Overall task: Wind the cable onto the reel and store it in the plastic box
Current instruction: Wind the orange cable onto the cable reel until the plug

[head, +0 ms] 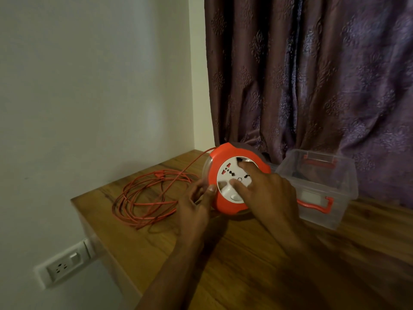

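Gripping orange reel [234, 175] at its left rim with left hand [196, 202], thumb on orange edge. Pressing white socket face with spread fingers of right hand [266, 193], not closed around anything. Lying loose left of left hand: cable [147, 198], reaching table [245, 276] edge. Sitting open just right of right hand: plastic box [324, 189]. Bare wood lying nearer than both wrists.

No legible text, apparently.

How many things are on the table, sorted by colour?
Orange: 2, the reel and the loose cable.
Clear: 1, the box, with orange latches.
Total: 3, all on the table.
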`<state>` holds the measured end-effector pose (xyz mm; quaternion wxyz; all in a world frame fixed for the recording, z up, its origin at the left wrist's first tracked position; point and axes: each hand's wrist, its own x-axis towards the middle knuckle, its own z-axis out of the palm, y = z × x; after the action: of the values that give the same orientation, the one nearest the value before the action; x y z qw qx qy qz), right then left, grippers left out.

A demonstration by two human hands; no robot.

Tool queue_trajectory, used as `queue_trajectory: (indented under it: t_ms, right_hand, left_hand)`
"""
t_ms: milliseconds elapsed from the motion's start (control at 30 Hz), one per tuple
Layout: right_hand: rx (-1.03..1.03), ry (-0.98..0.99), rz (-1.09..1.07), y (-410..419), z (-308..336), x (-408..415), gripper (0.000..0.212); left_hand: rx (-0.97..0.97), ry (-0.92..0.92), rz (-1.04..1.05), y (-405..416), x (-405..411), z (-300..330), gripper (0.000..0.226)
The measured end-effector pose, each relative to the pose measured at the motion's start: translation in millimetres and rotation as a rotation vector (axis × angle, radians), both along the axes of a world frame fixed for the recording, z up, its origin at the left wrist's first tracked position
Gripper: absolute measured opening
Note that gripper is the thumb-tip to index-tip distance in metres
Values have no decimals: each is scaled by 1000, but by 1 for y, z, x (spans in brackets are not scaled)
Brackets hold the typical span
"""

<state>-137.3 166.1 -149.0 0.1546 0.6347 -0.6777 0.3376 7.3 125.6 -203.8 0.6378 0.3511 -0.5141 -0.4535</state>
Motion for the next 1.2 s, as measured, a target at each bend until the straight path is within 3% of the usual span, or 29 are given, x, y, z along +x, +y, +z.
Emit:
queue_trajectory:
  t_ms: [167, 267, 400, 567, 733, 933, 1200]
  right_hand:
    - [85, -194, 72, 0, 5, -3, 40]
    - [-3, 8, 125, 4, 11, -5, 39]
    - [124, 242, 246, 7, 15, -5, 49]
    - [235, 322, 315, 9, 11, -6, 62]
    - [186, 401, 275, 10, 7, -8, 64]
    - [99, 302, 161, 3, 2, -7, 62]
    - [-4, -61, 47, -1, -4, 1, 49]
  left_hand:
    - [16, 12, 19, -2, 1, 0, 17]
    - [22, 34, 19, -1, 1, 0, 18]
    - [18, 60, 29, -1, 2, 0, 17]
    - [44, 79, 26, -1, 5, 1, 14]
    - [31, 52, 19, 1, 4, 2, 15]
    - [15, 58, -5, 2, 3, 4, 16]
    - [17, 35, 3, 2, 2, 2, 21]
